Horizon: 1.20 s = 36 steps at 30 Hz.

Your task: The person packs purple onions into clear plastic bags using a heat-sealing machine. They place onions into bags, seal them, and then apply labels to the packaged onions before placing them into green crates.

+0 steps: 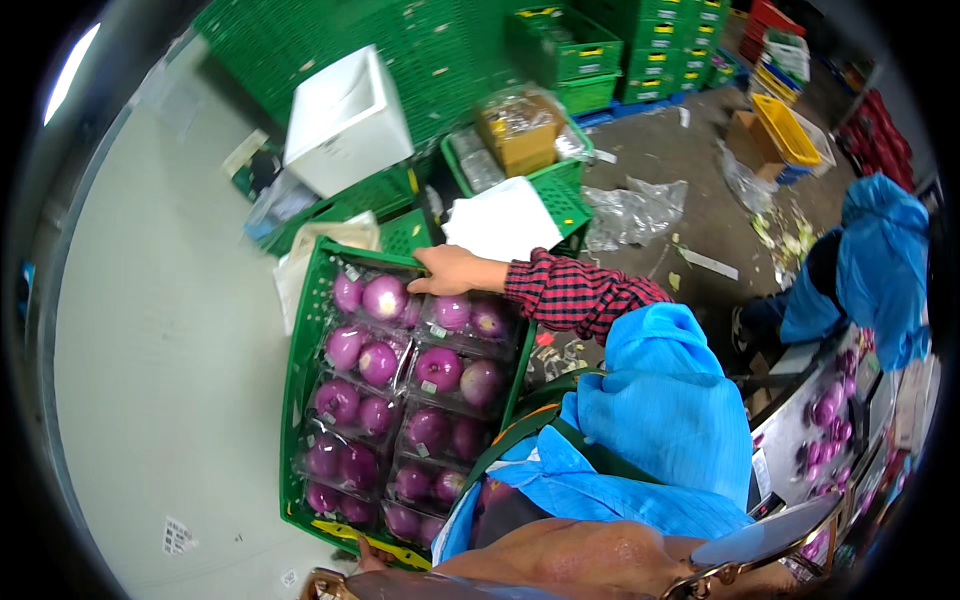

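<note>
A green plastic crate (297, 400) is held in front of me, filled with clear plastic packs of red onions (378, 362) in two rows. At its far end my right hand (455, 270) grips the rim, with the thumb over the inner side. The arm runs in from the right in a red and black checked sleeve, blue cover bunched higher up. Low in the picture my left hand (372, 553) holds the near end by the yellow handle (372, 540); only part of its fingers shows. The crate's near right corner is hidden by my blue apron.
Beyond the crate stand a white foam box (345, 135) and a green crate of plastic packaging (465, 165). Green crates (660, 50) are stacked behind. Plastic film (635, 212) litters the floor. At right, a person in blue (880, 270) is beside a table with onions (825, 420).
</note>
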Each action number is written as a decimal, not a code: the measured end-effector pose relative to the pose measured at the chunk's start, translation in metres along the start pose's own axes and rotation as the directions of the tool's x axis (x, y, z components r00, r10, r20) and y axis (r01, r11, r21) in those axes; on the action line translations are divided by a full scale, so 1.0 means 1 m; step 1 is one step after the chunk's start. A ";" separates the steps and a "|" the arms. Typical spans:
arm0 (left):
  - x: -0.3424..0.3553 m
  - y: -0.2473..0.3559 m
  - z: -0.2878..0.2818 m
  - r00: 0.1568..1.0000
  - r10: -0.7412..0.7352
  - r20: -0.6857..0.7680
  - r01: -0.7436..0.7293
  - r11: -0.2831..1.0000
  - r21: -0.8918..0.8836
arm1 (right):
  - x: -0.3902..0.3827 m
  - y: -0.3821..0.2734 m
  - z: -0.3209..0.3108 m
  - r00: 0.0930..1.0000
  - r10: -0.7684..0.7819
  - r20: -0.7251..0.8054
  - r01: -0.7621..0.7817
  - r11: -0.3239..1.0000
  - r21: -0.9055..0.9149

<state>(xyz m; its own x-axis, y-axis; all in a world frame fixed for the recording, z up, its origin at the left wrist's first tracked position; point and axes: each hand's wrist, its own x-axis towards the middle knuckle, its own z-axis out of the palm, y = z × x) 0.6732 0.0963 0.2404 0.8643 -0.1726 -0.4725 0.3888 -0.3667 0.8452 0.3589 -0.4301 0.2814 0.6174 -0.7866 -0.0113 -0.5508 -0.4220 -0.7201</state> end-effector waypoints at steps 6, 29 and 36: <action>-0.193 0.065 0.072 0.934 0.269 0.234 -0.283 0.959 0.024 | -0.242 0.078 -0.134 0.942 0.199 -0.270 -0.166 0.976 0.140; -0.484 0.049 0.580 0.422 0.272 0.865 -0.652 0.753 0.082 | -0.615 0.408 -0.376 0.356 0.767 -0.534 -0.422 0.642 0.641; -0.586 0.043 0.749 0.287 0.203 0.936 -0.750 0.656 0.087 | -0.668 0.489 -0.412 0.150 0.814 -0.561 -0.343 0.575 0.743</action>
<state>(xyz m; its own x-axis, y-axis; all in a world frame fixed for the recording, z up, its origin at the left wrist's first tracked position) -0.0557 -0.5028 0.3665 0.0277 -0.9798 -0.1980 -0.4208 -0.1911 0.8868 -0.5543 -0.2968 0.2230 -0.6707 -0.7146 -0.1989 -0.1115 0.3621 -0.9254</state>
